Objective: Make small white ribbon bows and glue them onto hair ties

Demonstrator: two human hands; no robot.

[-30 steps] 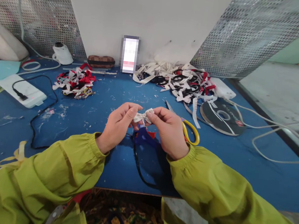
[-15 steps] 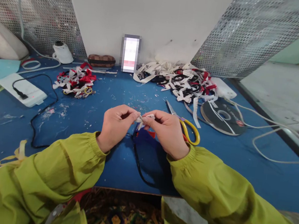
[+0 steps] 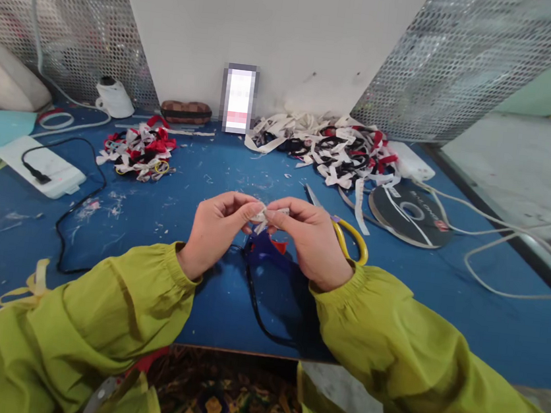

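My left hand [image 3: 216, 226] and right hand [image 3: 309, 240] pinch a small white ribbon piece [image 3: 260, 215] between fingertips, above the desk's [image 3: 181, 202] middle near the front edge. It looks partly folded, not finished. Scissors [image 3: 344, 234] lie just right. A small bow pile [image 3: 140, 148] sits back left; a bigger ribbon heap [image 3: 336, 147] waits at the back edge.

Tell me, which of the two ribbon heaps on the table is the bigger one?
The back-right heap, beside the black disc. It spreads far wider than the small heap at back left.
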